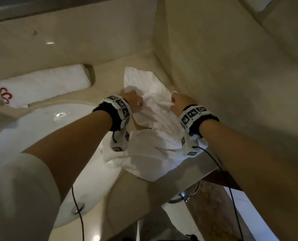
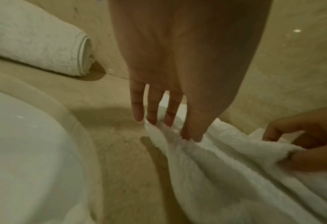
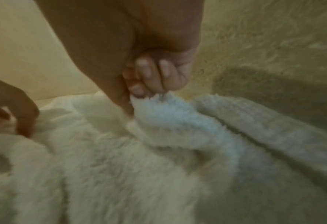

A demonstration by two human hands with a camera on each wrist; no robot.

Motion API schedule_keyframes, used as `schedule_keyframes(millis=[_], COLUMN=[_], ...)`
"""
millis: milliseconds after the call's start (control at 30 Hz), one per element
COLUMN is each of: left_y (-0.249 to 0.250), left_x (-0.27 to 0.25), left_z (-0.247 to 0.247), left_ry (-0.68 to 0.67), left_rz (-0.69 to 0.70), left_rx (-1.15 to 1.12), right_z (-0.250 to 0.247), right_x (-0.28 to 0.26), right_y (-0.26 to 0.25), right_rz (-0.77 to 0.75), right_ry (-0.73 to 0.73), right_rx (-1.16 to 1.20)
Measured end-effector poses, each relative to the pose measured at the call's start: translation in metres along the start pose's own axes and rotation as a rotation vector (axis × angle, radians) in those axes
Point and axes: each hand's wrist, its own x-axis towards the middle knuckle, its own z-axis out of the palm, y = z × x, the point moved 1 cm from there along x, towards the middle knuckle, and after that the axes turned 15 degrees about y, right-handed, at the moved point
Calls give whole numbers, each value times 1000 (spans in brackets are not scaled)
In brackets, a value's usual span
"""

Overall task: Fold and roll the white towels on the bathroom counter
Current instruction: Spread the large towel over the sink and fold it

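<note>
Both hands pinch the crumpled towel (image 1: 155,136) on the counter (image 1: 110,171) beside the sink (image 1: 31,129): left hand (image 1: 133,101), right hand (image 1: 180,101). It looks like spreading before folding; next, pull the edge taut and flat

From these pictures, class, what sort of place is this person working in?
Most likely a hotel-style bathroom: a white sink basin is set in a beige stone counter, a rolled towel lies by the wall, and both hands grip a loose white towel.
</note>
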Motion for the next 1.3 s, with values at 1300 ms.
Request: schedule_keyframes(millis=[1300], left_y=[-86], left_x=[-13], left_z=[9], left_ry=[317], left_rz=[-478], left_rx=[-45], right_z=[18], right_x=[79], right_y=[-54], right_rz=[-105], right_ry=[68], right_rx=[362])
